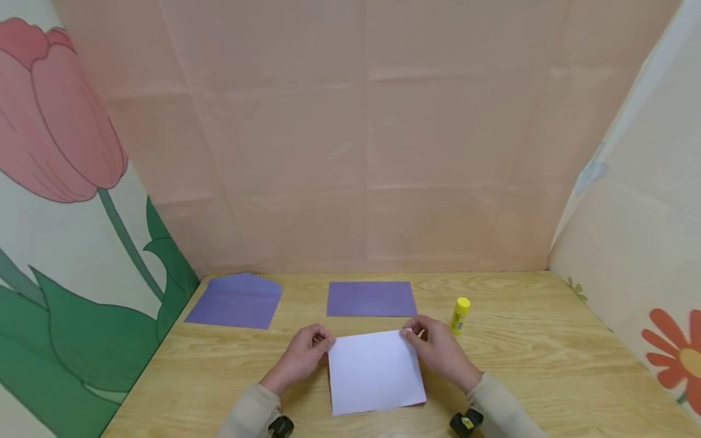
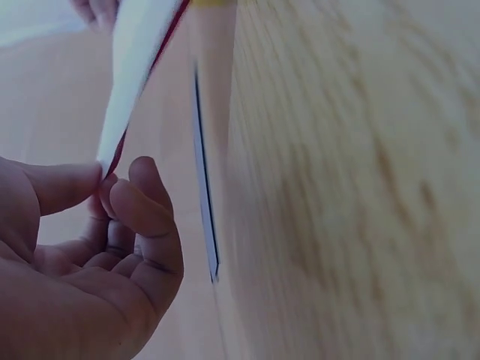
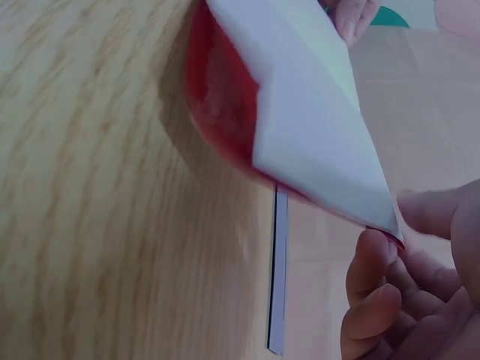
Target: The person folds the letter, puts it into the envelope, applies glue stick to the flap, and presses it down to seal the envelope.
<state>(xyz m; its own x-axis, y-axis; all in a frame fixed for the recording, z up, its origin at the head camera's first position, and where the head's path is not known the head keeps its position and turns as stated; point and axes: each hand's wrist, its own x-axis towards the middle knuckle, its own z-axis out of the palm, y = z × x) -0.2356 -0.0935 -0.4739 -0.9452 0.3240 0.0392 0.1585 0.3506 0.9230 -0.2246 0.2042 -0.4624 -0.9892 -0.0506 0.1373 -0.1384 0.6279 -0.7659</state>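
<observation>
A white sheet of paper (image 1: 376, 372) with a red layer beneath it is held up between both hands, tilted above the table. My left hand (image 1: 303, 356) pinches its far left corner between thumb and fingers; the left wrist view shows the red edge of the paper (image 2: 124, 112) there. At the far right corner, my right hand (image 1: 440, 350) grips the sheet with thumb and curled fingers. Seen from the right wrist, the red underside (image 3: 225, 97) bulges below the white face of the paper (image 3: 315, 142).
Beyond the hands, a purple rectangle of paper (image 1: 371, 298) lies flat on the wooden table (image 1: 547, 365). A purple envelope (image 1: 234, 303) with its flap raised is at the far left. A yellow glue stick (image 1: 460, 315) stands by the right hand. Printed cloths surround the table.
</observation>
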